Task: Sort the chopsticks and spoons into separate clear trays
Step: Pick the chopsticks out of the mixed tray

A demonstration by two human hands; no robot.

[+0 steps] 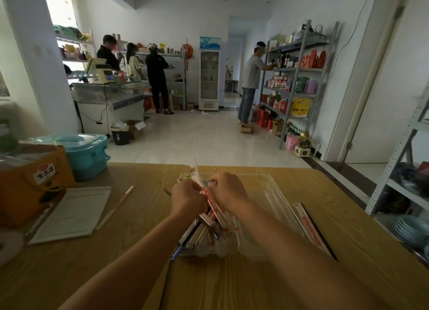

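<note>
Tabletop [220,284]: yellow wood-grain, both forearms stretched across it.
Loose pair [116,207]: paper-wrapped chopsticks lying left, just beside white notepad [72,214].
Left hand [188,199]: fingers curled on long red-and-white wrapped chopsticks [210,201].
Right hand [228,190]: pinching that same wrapped pair, close alongside.
Heap [209,235]: more wrapped pairs piled beneath, beside clear plastic tray [276,193].
</note>
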